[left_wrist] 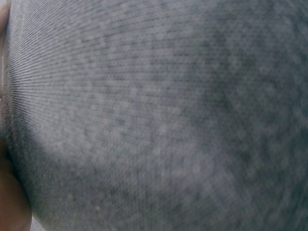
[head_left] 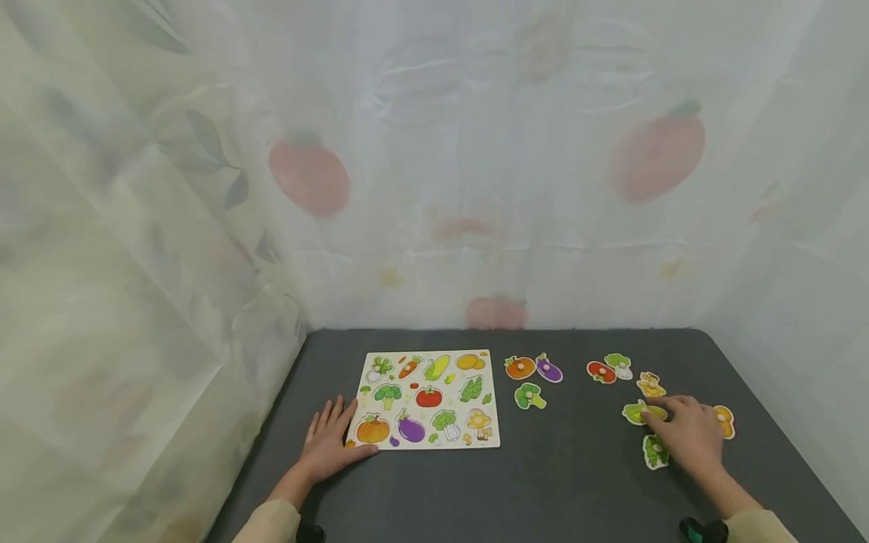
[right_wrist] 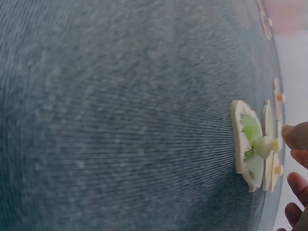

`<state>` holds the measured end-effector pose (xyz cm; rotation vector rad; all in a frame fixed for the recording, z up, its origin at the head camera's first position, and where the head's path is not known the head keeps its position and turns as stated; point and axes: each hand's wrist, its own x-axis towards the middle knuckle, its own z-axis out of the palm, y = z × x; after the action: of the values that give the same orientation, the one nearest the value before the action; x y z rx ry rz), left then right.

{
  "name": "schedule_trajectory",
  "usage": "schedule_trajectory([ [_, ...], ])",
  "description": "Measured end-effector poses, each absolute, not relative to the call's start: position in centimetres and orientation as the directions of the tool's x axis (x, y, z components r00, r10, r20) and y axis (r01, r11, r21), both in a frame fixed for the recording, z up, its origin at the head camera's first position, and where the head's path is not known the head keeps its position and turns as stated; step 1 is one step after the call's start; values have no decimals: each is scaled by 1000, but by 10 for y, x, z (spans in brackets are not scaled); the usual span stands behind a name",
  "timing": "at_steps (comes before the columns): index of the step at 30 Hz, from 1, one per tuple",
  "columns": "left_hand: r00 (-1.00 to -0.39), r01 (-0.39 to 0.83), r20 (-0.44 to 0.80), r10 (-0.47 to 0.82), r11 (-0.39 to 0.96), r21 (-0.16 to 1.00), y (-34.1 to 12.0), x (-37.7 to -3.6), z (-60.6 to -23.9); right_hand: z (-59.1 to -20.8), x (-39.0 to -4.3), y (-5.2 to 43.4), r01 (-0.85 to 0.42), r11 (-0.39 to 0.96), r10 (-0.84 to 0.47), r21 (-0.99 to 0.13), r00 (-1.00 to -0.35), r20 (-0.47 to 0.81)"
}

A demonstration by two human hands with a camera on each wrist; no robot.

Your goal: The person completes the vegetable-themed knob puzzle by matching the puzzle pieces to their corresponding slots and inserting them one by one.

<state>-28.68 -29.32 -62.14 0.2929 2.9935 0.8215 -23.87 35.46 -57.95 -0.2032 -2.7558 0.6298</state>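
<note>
The person's left hand (head_left: 330,443) is lying flat on the dark grey felt-covered tabletop (head_left: 577,483), fingers straight and slightly spread, its thumb touching the near left corner of the pale wooden vegetable puzzle board (head_left: 428,398). The forearm is running back toward the lower edge in a beige sleeve (head_left: 268,524). The left wrist view is showing only blurred grey felt, so nothing more about that hand can be read there.

The right hand (head_left: 689,436) is reaching out over the loose pieces on the right side of the tabletop, palm down, with its fingers bent over the yellow-green corn-shaped wooden puzzle piece (head_left: 638,412). In the right wrist view, a fingertip (right_wrist: 294,136) is meeting the small pale knob on top of that piece (right_wrist: 250,144), which is lying flat on the felt; it looks like a pinch is forming, though the thumb's contact is hard to confirm.

Just beside this hand, a green pea-pod piece (head_left: 655,452) is sitting on its near side and an orange-yellow piece (head_left: 725,421) on its right. Farther back are lying a yellow mushroom piece (head_left: 650,385), a red tomato piece (head_left: 600,371) and a green-and-white piece (head_left: 618,364). Between them and the board are resting an orange pumpkin piece (head_left: 520,367), a purple aubergine piece (head_left: 548,369) and a green broccoli piece (head_left: 529,395).
</note>
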Motion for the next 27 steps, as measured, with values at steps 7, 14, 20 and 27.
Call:
schedule_trajectory([
  [7, -983, 167, 15, 184, 849, 501, -292, -286, -619, -581, -241, 354, 175, 884, 283, -433, -938, 198],
  [14, -985, 152, -3, 174, 865, 479, -292, -288, -619, -585, -240, 352, 186, 876, 297, -445, -935, 196],
  [20, -984, 167, 18, 180, 864, 476, -296, -290, -628, -586, -239, 351, 185, 872, 306, -454, -929, 208],
  [27, -985, 144, -20, 174, 870, 472, -292, -288, -618, -587, -243, 351, 228, 867, 335, -442, -925, 179],
])
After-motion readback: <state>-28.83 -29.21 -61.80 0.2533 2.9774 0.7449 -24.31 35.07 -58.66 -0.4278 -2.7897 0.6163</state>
